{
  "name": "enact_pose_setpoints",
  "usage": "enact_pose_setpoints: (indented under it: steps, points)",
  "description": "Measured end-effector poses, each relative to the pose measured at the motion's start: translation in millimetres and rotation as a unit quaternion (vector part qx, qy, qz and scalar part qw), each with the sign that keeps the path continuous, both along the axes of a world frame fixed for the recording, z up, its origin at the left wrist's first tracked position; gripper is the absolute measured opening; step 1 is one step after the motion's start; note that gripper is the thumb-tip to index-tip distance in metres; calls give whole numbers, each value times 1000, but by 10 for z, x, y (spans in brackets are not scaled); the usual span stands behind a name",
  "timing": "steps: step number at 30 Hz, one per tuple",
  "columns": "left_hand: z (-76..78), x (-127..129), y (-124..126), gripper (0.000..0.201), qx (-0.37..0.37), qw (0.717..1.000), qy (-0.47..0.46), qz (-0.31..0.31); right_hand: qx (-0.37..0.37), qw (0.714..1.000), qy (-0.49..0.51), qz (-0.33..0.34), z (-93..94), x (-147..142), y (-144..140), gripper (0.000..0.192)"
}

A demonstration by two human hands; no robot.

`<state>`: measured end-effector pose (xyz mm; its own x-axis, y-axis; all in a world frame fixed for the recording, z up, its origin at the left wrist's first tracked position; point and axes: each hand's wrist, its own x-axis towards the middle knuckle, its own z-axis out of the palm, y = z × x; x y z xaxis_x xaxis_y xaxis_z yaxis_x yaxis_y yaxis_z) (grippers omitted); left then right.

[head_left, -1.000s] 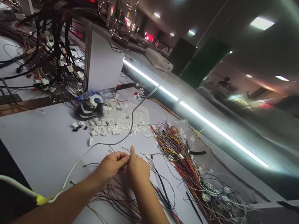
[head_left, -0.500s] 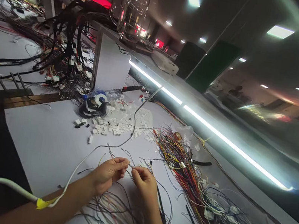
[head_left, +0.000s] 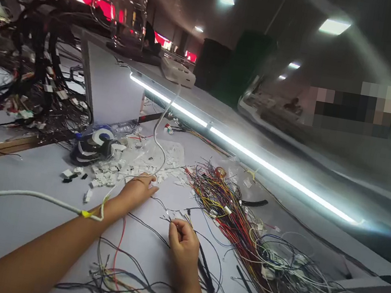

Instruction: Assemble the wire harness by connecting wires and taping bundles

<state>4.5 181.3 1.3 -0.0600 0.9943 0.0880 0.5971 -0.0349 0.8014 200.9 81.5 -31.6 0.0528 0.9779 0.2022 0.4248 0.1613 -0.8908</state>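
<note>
My left hand point(head_left: 138, 191) reaches to the near edge of a pile of small white plastic connectors point(head_left: 110, 172); its thumb and fingers are apart and I see nothing between them. A white cable point(head_left: 156, 142) runs down past this hand and over my left forearm. My right hand point(head_left: 183, 244) is closed in a pinch on thin dark wires point(head_left: 169, 216), whose ends stick out beyond the fingertips. Below both hands, a loose bunch of black, red and yellow wires point(head_left: 127, 285) lies on the white table point(head_left: 16, 231).
A thick bundle of coloured wires point(head_left: 233, 213) stretches along the right, ending in tangled white wires point(head_left: 307, 285). A tape roll point(head_left: 102, 137) lies by the connectors. A light tube point(head_left: 281, 173) runs under the shelf, which holds a glass jug point(head_left: 129, 15) and a white power strip point(head_left: 178, 72).
My left hand has left the right hand's side and moved forward and left to the connectors. My right hand still pinches the wires. The view has swung to the right.
</note>
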Motion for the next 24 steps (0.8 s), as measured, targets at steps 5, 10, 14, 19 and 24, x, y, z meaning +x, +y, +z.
enact_pose_setpoints:
  steps: [5, 10, 14, 19, 24]
  points:
    - [-51, 46, 177, 6, -12, 1000, 7, 2, -13, 1000, 21, -2, -27, 25, 39, 21]
    - [24, 80, -220, 20, -59, 995, -67, -36, -27, 997, 64, -14, -32, 9, 25, 23]
    - [39, 247, -680, 25, -153, 932, -320, -69, -33, 997, 64, -27, -41, -2, 13, 23]
    - [-79, 308, -833, 26, -211, 858, -468, -16, -42, 996, 71, -21, 3, 0, -9, 19]
    - [-165, 132, -728, 18, -49, 986, -151, -47, -43, 997, 65, -6, 71, -8, -24, 20]
